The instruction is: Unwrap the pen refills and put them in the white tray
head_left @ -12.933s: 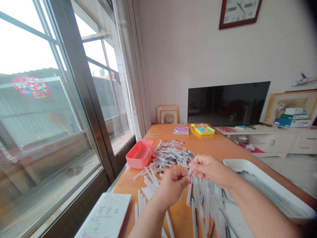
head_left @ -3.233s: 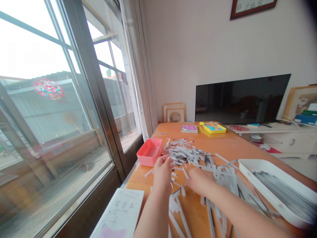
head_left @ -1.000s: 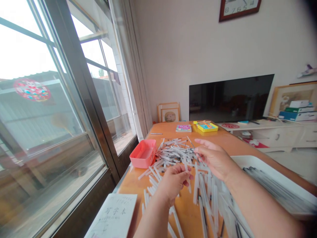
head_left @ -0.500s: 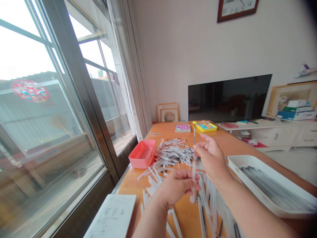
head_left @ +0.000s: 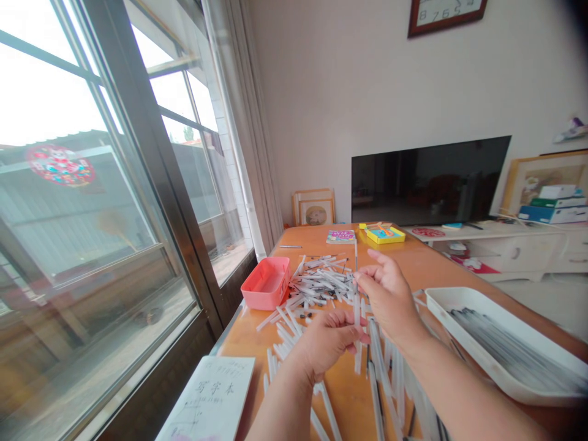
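Observation:
My left hand [head_left: 337, 337] pinches a translucent white pen barrel [head_left: 357, 315] upright between thumb and fingers. Just above it, the thumb and index finger of my right hand [head_left: 383, 285] are closed on a thin pen refill [head_left: 356, 260], whose grey upper length sticks up. The refill's lower end lines up with the barrel's top; whether it sits inside is too small to tell. Beyond my hands lies a heap of short white pen parts and dark bits [head_left: 321, 282]. More long barrels [head_left: 376, 355] lie under and beside my hands, partly hidden by my arms.
A pink plastic box [head_left: 265, 285] stands left of the heap. On the right, a white tray [head_left: 434, 300] holds many thin refills. A notebook [head_left: 206, 398] lies near left. A small colourful book [head_left: 340, 237] and a yellow box [head_left: 388, 236] stand at the table's far end.
My right hand has shifted slightly left, bringing the refill over the barrel's top and in line with it. My left hand keeps its pinch on the barrel. The view has shifted slightly.

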A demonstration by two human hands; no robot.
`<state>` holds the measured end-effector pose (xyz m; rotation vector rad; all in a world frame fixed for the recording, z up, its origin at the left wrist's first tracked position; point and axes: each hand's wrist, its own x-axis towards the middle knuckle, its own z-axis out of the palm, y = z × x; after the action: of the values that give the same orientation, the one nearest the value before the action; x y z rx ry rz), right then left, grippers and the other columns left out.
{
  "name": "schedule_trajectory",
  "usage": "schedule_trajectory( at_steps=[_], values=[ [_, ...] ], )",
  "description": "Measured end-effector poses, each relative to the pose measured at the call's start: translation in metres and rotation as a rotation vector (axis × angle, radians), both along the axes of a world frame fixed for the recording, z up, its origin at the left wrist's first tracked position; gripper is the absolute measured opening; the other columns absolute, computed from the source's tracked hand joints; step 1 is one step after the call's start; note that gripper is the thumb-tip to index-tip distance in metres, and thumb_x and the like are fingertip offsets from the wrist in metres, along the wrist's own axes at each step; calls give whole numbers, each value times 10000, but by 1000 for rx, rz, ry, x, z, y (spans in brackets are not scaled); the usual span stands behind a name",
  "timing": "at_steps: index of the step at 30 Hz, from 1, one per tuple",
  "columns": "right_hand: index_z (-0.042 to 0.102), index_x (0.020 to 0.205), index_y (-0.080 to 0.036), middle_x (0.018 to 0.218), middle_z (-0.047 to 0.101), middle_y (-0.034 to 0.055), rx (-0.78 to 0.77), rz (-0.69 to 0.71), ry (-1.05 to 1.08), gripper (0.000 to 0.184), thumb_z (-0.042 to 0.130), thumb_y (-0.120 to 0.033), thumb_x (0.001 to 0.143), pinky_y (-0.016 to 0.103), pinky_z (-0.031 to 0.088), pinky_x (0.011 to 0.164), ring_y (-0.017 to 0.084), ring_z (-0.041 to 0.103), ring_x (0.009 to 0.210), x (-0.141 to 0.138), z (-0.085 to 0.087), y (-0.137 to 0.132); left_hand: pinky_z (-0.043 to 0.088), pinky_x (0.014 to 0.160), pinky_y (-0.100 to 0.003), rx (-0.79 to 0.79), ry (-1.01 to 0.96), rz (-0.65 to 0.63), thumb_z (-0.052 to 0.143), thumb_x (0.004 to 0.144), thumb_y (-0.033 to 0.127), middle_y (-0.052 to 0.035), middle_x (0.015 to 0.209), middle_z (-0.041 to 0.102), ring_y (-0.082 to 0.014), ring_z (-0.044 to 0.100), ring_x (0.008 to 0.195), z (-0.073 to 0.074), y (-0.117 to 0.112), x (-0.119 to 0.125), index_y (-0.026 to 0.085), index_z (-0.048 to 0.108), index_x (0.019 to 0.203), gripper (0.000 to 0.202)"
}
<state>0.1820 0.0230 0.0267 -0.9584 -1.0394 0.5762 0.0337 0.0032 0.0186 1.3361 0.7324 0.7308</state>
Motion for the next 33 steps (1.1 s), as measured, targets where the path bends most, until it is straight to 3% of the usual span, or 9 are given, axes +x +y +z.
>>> schedule_trajectory(
  at_steps=[9,16,21,24,28,33],
  values=[
    [455,1371,-241,859,636,-10,-31,51,-31,584,661,-322,830,300,477,758,160,591,778,-4,-2,-3,363,583,-229,20,-70,90,746,724,328,-53,818,693,-90,513,578,-6,6,-2,146,737,943,285],
    [603,1191,-200,883,682,25,-98,28,-68,393,624,-349,828,311,471,741,183,613,806,-1,-8,2,347,589,-238,59,-66,110,756,739,359,-64,826,697,-85,493,585,-8,10,-5,122,719,850,265],
    [621,1136,-205,902,689,29,-154,6,-22,353,608,-333,808,304,477,725,201,643,870,6,-7,4,322,561,-235,32,-51,174,741,739,354,-71,841,714,-91,509,581,-12,14,-7,142,732,944,295],
    [629,1117,-206,901,701,34,-230,-3,-73,342,593,-342,805,295,474,691,204,652,857,11,-10,7,308,538,-229,40,-50,278,738,729,360,-76,843,717,-87,498,564,-13,20,-10,143,733,979,331],
    [640,1056,-196,832,701,18,-335,41,-242,304,581,-319,784,276,457,645,181,643,746,17,-18,13,287,514,-220,73,-88,539,724,732,387,-68,833,714,-70,449,527,-10,28,-21,146,725,991,354],
    [667,997,-194,811,712,18,-412,68,-659,256,514,-280,809,259,435,634,167,621,707,14,-32,20,271,505,-215,97,-172,735,744,704,422,-60,806,693,-58,410,511,-7,34,-36,133,711,948,380]
  ],
)
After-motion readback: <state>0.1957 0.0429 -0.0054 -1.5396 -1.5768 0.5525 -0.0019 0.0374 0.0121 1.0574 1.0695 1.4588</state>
